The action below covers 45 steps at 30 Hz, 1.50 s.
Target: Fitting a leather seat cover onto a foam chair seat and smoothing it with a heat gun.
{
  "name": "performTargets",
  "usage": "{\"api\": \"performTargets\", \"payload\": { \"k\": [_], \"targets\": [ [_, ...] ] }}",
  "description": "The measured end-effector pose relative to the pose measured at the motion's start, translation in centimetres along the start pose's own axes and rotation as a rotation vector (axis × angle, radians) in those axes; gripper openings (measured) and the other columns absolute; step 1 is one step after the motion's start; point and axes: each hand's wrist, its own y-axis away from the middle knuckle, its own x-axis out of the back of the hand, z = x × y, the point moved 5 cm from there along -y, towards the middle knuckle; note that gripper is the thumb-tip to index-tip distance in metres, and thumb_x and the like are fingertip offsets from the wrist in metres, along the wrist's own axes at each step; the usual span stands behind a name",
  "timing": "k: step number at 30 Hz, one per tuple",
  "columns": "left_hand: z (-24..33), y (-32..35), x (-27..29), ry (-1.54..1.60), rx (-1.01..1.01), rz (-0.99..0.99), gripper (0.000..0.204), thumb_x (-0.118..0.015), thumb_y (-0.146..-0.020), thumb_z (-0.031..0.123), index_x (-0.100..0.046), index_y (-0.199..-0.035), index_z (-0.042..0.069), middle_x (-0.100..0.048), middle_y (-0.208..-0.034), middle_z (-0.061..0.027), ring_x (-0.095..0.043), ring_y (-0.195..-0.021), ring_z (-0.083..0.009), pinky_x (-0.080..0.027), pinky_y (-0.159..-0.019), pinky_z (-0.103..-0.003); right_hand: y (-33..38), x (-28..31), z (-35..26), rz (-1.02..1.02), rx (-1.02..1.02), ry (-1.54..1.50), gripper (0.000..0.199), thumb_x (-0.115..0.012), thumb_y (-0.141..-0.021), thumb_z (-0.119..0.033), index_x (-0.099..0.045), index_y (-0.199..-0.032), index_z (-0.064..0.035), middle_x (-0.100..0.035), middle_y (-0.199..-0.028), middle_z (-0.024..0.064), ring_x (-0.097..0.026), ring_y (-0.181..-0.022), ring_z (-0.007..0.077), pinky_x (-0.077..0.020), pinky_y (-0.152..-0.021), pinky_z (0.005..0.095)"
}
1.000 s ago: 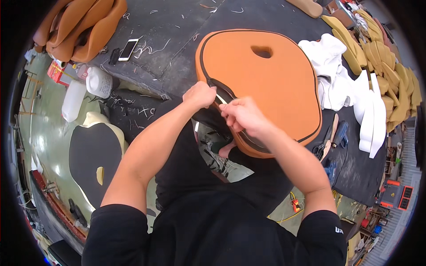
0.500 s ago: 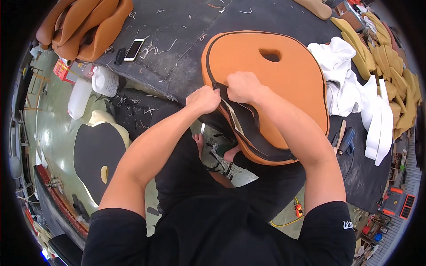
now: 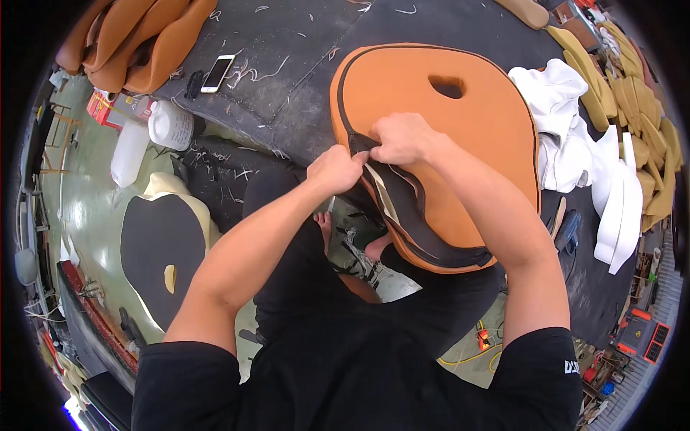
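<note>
On the dark table [image 3: 295, 43], pads [image 3: 154, 43] are piled at upper left near a phone [image 3: 218, 74], a cushion [image 3: 481, 118] is partly rested at upper middle, and white cloth [image 3: 550, 122] is laid at upper right.

You wear a black T-shirt [image 3: 345, 381], short-sleeved; white lettering [image 3: 571, 367] on right sleeve [image 3: 535, 359]; black trousers [image 3: 284, 276].

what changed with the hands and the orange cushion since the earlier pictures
The right hand has moved from lower along the opening up toward its upper end, close beside the left hand, and now grips the edge there. More of the opening is in sight. The left hand stays at the edge of the orange cushion; the phone and white cloth lie as before.
</note>
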Motion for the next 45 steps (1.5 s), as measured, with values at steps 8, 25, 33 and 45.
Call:
{"api": "performTargets", "payload": {
  "k": [8,25,33,45],
  "targets": [
    [-1.2,-0.8,-0.4,0.533,-0.107,-0.248,0.054,-0.060,-0.103,0.042,-0.070,-0.078,-0.004,-0.059,-0.060,-0.0067,-0.054,-0.052,-0.0148,-0.040,-0.050,-0.032,0.7,0.2,-0.8,0.013,-0.097,-0.037,0.060,-0.084,-0.069,-0.059,-0.077,-0.092,-0.0045,-0.077,-0.091,0.0172,-0.074,-0.093,0.0354,-0.0579,-0.082,0.0461],
    [-0.9,0.1,0.7,0.180,-0.253,-0.126,0.043,-0.061,-0.102,0.029,-0.072,-0.089,-0.010,-0.071,-0.073,-0.0158,-0.069,-0.072,-0.0230,-0.052,-0.067,-0.040,0.2,0.4,-0.7,-0.096,-0.162,-0.066,0.067,-0.085,-0.068,-0.065,-0.078,-0.093,-0.0030,-0.077,-0.094,0.0163,-0.075,-0.095,0.0324,-0.0583,-0.081,0.0447],
    [-0.1,0.4,0.3,0.480,-0.300,-0.190,0.037,-0.057,-0.097,0.021,-0.068,-0.081,-0.010,-0.062,-0.066,-0.0080,-0.058,-0.061,-0.0149,-0.047,-0.058,-0.034,-0.2,-0.4,-1.6,-0.031,-0.244,-0.010,0.048,-0.086,-0.072,-0.047,-0.080,-0.096,-0.0066,-0.077,-0.096,0.0181,-0.076,-0.096,0.0332,-0.0593,-0.083,0.0446],
    [2.2,-2.3,2.3,0.437,-0.096,-0.663,0.051,-0.047,-0.108,0.034,-0.075,-0.088,-0.003,-0.061,-0.058,-0.0080,-0.041,-0.045,-0.0101,-0.028,-0.044,-0.029,-0.4,-1.0,-0.1,-0.028,0.001,-0.081,0.029,-0.071,-0.080,-0.024,-0.072,-0.101,-0.0040,-0.074,-0.096,0.0220,-0.072,-0.096,0.0407,-0.0555,-0.084,0.0497]
  ]
}}
